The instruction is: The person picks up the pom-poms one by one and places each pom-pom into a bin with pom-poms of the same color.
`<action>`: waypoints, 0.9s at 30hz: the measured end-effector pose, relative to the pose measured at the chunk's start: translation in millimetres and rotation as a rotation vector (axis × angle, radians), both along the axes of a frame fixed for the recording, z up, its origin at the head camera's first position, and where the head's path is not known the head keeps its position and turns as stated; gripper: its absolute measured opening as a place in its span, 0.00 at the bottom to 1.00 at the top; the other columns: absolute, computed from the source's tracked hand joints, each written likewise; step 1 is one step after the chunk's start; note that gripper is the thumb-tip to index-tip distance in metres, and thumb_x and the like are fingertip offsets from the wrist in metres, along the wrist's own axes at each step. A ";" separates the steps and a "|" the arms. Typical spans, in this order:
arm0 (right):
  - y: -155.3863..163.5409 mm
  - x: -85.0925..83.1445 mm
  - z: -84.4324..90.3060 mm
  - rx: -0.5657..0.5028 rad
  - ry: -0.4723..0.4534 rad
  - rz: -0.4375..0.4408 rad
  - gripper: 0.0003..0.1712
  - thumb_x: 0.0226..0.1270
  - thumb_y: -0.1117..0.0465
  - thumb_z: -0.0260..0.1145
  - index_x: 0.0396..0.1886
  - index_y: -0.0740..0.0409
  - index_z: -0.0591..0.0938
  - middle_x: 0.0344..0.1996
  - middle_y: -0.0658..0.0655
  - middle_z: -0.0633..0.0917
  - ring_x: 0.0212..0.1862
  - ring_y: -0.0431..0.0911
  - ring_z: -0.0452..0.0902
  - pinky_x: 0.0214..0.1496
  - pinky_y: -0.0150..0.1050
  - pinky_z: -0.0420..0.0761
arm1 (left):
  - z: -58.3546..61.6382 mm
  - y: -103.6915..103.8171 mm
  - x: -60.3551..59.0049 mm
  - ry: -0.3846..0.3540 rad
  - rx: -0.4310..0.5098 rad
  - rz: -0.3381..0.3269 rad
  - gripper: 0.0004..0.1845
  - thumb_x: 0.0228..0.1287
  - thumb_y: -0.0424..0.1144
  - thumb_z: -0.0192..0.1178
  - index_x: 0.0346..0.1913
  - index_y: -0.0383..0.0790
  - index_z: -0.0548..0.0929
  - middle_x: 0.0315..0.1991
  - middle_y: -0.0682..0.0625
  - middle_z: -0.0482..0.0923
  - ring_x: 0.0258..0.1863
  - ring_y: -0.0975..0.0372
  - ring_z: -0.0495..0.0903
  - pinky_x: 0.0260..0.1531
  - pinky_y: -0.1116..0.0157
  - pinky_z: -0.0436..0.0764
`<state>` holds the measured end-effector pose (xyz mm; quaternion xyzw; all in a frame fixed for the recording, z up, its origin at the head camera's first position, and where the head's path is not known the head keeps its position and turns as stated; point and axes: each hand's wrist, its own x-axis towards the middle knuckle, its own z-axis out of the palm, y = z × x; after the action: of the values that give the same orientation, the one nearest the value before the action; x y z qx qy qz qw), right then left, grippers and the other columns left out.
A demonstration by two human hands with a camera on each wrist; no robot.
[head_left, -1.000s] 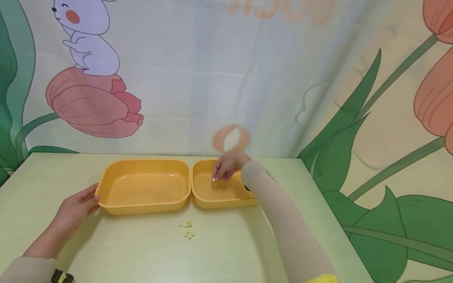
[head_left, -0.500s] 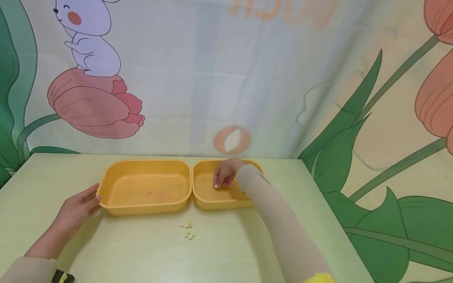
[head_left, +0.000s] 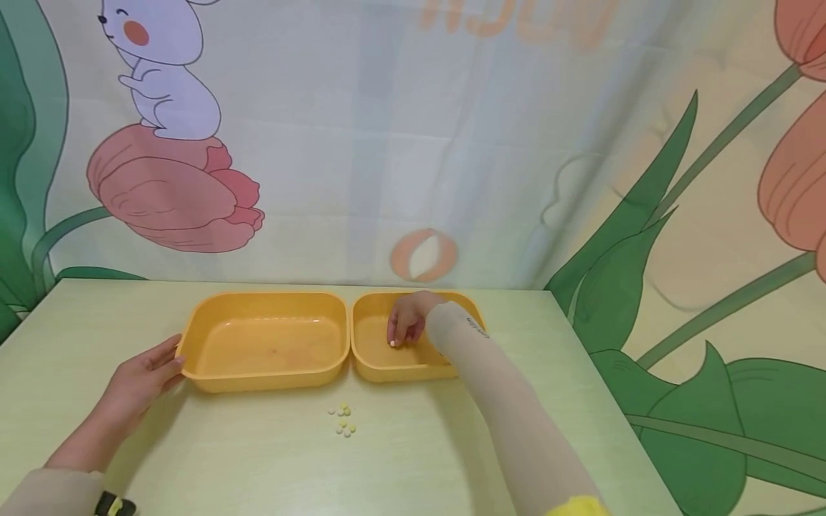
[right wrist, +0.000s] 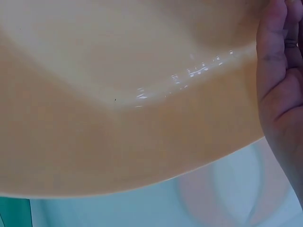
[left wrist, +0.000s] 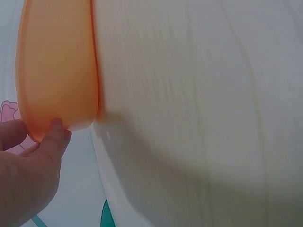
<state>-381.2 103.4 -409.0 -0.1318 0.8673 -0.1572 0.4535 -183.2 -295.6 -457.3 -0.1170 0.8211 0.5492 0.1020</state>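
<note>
At the larger yellow tray point(head_left: 261, 374), my left hand point(head_left: 138, 380) holds the left end, thumb and fingers at the rim. The left wrist view shows these fingers point(left wrist: 57, 137) on the tray's orange-looking wall point(left wrist: 59, 61). Inside the smaller yellow tray point(head_left: 403, 373), my right hand point(head_left: 409, 319) points down and pinches a small white pill-like piece point(head_left: 392, 344) close over the tray's floor. On the table in front lie several small white and yellow round pieces point(head_left: 342, 411) in two loose clusters. The right wrist view shows my right hand point(right wrist: 284, 90) at its edge; the pinched piece is out of sight there.
Both trays stand side by side on the pale table point(head_left: 271, 459), near its back edge. A printed cloth point(head_left: 310, 158) with a rabbit and tulips hangs right behind. My right forearm point(head_left: 510, 408) crosses over the smaller tray's front right rim.
My right hand has lowered toward the smaller tray's floor, still pinching the white piece. My left hand and both trays have stayed in place.
</note>
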 end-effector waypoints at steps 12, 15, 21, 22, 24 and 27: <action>1.0 0.9 0.1 0.017 0.045 0.015 0.05 0.66 0.68 0.71 0.40 0.60 0.88 0.21 0.46 0.81 0.26 0.37 0.74 0.32 0.25 0.80 | 0.7 -0.1 0.6 0.009 0.050 0.009 0.35 0.84 0.42 0.42 0.81 0.34 0.40 0.80 0.26 0.43 0.39 0.93 0.70 0.54 0.73 0.84; 1.3 0.5 -0.2 0.015 0.039 0.006 0.06 0.66 0.69 0.70 0.42 0.60 0.88 0.22 0.46 0.81 0.27 0.37 0.73 0.33 0.26 0.80 | 1.8 -0.2 -0.2 -0.001 0.027 0.009 0.35 0.84 0.42 0.42 0.81 0.34 0.40 0.80 0.27 0.43 0.48 0.82 0.80 0.57 0.70 0.82; 1.7 -1.8 -0.7 0.012 0.033 0.012 0.08 0.67 0.68 0.70 0.44 0.60 0.88 0.22 0.46 0.81 0.27 0.37 0.73 0.33 0.26 0.80 | 1.8 0.1 1.2 0.000 0.026 0.011 0.35 0.84 0.42 0.43 0.81 0.34 0.40 0.80 0.27 0.43 0.45 0.86 0.77 0.56 0.71 0.83; 2.0 -2.4 -0.8 0.013 0.038 0.013 0.08 0.67 0.67 0.71 0.44 0.60 0.88 0.22 0.46 0.81 0.27 0.37 0.72 0.33 0.26 0.80 | 1.7 0.0 1.4 0.002 0.028 0.010 0.35 0.84 0.42 0.43 0.81 0.34 0.40 0.80 0.27 0.43 0.45 0.87 0.76 0.56 0.71 0.83; 2.7 -2.9 -0.3 0.013 0.044 0.016 0.08 0.67 0.66 0.71 0.44 0.60 0.89 0.22 0.46 0.81 0.27 0.37 0.72 0.32 0.26 0.80 | 1.4 -0.2 1.4 0.005 0.034 0.009 0.35 0.84 0.42 0.43 0.81 0.34 0.40 0.80 0.27 0.43 0.44 0.88 0.75 0.56 0.71 0.82; 4.9 -2.5 1.8 0.016 0.051 0.027 0.09 0.67 0.66 0.71 0.45 0.61 0.88 0.21 0.46 0.79 0.26 0.37 0.70 0.32 0.26 0.78 | 2.0 -0.4 1.0 0.004 0.034 0.003 0.35 0.84 0.42 0.42 0.81 0.34 0.39 0.80 0.27 0.42 0.50 0.81 0.80 0.58 0.68 0.80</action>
<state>-383.7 108.3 -407.3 -0.1436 0.8780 -0.1407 0.4343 -182.3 -296.0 -455.3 -0.1154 0.8117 0.5634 0.1013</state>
